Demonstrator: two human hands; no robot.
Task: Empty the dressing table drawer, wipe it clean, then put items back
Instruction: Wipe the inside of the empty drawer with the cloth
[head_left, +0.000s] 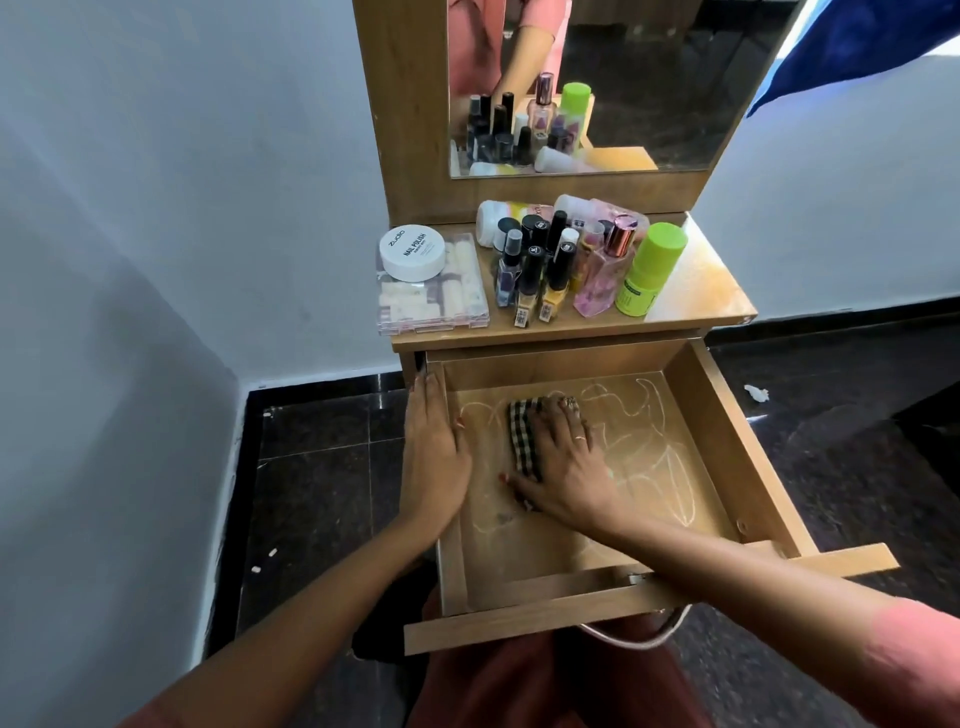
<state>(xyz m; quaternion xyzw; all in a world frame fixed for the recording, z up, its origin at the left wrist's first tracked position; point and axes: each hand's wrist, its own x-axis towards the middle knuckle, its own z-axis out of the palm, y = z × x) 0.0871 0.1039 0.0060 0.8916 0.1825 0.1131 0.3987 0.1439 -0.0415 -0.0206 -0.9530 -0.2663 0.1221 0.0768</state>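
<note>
- Head view, centre: drawer (737, 452) is emptied; bottles (566, 265) stand on the top above it.
- Right hand (561, 462), fingers straight, presses the cloth (522, 436) on the streaked floor, so wiping looks unfinished.
- Left hand (434, 452) rests flat on the drawer's left wall.
- Refilling is left.

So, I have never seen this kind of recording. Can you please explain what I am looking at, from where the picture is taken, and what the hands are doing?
There is no machine here: a person works with two bare hands. The single picture comes from a camera worn on the person's head, looking forward and down. The drawer of a dressing table is pulled open. The left hand rests flat on its left wall. The right hand presses a checked cloth onto the drawer floor, which shows pale streaks. On the tabletop stand small bottles, a green bottle and a white tub on a clear box. A mirror rises behind.
</note>
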